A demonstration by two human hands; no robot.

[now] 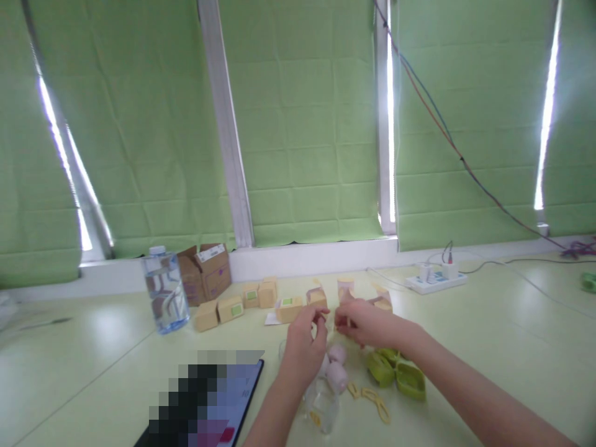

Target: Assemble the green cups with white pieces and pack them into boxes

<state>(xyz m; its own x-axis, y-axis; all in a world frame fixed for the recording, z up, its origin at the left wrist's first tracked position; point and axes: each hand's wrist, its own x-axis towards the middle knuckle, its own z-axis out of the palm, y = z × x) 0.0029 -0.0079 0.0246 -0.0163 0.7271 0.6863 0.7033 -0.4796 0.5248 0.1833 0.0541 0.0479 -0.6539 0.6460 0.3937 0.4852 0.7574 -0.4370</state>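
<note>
My left hand [305, 344] and my right hand [367, 321] are close together above the table, fingers curled inward. Both seem to pinch something small between them, which I cannot make out. Below them lie rounded pale pink pieces [336, 375], partly behind my left hand. A clear plastic container [322, 406] sits nearer to me with a small yellow piece [315, 419] in it. Green open-topped cups [410, 380] rest under my right forearm. Yellow loop-shaped pieces [376, 402] lie beside them. Just beyond my hands stand small open boxes [345, 290].
Several small tan boxes [230, 308] stand at the back, beside a water bottle [166, 292] and a brown carton [209, 273]. A tablet [244, 397], partly pixelated, lies at front left. A power strip [435, 282] with cords is at back right, below green blinds [307, 124].
</note>
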